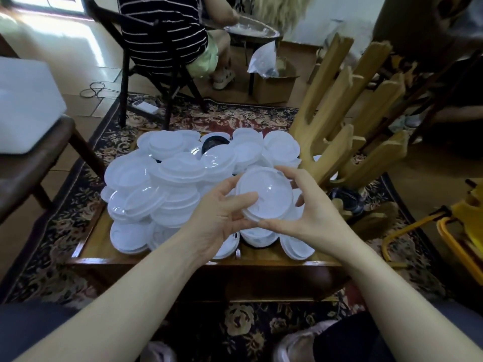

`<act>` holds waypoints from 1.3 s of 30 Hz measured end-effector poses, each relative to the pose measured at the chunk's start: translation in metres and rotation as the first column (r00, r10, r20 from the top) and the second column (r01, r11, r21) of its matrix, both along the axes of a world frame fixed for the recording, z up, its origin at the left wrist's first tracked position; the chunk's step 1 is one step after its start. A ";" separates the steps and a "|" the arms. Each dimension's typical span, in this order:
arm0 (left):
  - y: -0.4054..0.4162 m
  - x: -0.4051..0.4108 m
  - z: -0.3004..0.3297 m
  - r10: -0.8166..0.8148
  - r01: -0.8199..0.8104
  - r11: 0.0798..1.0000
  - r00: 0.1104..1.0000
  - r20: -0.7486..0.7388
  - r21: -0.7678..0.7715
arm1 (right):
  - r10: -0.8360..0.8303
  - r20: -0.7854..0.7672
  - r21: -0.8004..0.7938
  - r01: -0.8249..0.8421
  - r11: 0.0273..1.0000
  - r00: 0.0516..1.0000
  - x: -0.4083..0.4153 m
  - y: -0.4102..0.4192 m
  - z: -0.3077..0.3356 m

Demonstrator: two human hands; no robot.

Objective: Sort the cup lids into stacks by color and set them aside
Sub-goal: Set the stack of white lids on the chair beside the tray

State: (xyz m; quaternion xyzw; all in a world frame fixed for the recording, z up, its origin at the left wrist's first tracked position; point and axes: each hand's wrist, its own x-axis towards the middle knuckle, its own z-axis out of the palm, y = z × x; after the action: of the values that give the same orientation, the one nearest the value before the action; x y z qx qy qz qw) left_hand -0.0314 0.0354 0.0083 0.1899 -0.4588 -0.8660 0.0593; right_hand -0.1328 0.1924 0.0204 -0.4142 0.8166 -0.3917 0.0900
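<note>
Both forearms reach forward — left hand and right hand meet, each grip curled.

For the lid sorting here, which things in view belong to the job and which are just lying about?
Job: white round plastic lid held by left hand and right hand; heap of white plastic lids; black lid.

Lying about: wooden rack; cardboard box; yellow metal frame.
</note>
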 end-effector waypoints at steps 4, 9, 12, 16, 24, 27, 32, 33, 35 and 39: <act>0.000 0.005 -0.004 0.015 -0.015 0.999 1.000 -0.002 -0.048 | 0.001 0.075 0.031 -0.004 1.000 0.997 0.005 0.000 -0.001; 0.002 0.009 -0.013 0.108 -0.109 0.991 0.994 -0.023 -0.081 | -0.146 0.475 -0.027 0.180 0.983 0.868 0.012 -0.008 0.002; -0.001 0.016 -0.016 0.021 -0.021 0.995 1.000 -0.002 -0.095 | -0.039 0.684 -0.066 0.116 0.991 0.728 0.011 -0.008 0.003; -0.018 0.028 -0.011 -0.229 0.256 0.945 0.962 0.146 -0.205 | 0.068 0.692 0.038 -0.130 0.991 0.719 0.007 0.001 0.003; -0.002 0.037 -0.018 -0.355 0.436 0.866 0.881 0.312 -0.244 | 0.167 0.495 0.210 -0.303 0.930 0.853 0.007 0.006 -0.010; -0.007 0.032 -0.018 -0.174 0.230 0.963 0.931 0.322 -0.145 | -0.025 0.099 0.297 -0.005 0.955 0.995 -0.019 0.018 0.001; -0.012 0.028 -0.013 -0.012 0.014 1.000 0.956 0.293 -0.005 | -0.080 -0.217 0.575 0.194 0.795 0.973 -0.047 0.028 -0.007; -0.012 0.027 -0.012 -0.004 0.002 1.000 0.960 0.280 0.008 | -0.046 -0.243 0.624 0.193 0.757 0.969 -0.046 0.026 -0.013; -0.011 0.026 -0.011 0.012 -0.019 1.000 0.965 0.262 0.023 | 0.011 -0.315 0.675 0.216 0.705 0.949 -0.046 0.023 -0.023; -0.013 0.025 -0.012 0.033 -0.043 0.998 0.969 0.245 0.036 | 0.073 -0.431 0.698 0.281 0.658 0.899 -0.047 0.020 -0.027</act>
State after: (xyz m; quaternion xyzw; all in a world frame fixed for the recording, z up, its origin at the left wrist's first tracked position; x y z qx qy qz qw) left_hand -0.0061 0.0219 -0.0039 0.3048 -0.4412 -0.8439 0.0152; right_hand -0.1795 0.2126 -0.0067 -0.3665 0.9263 0.0719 0.0494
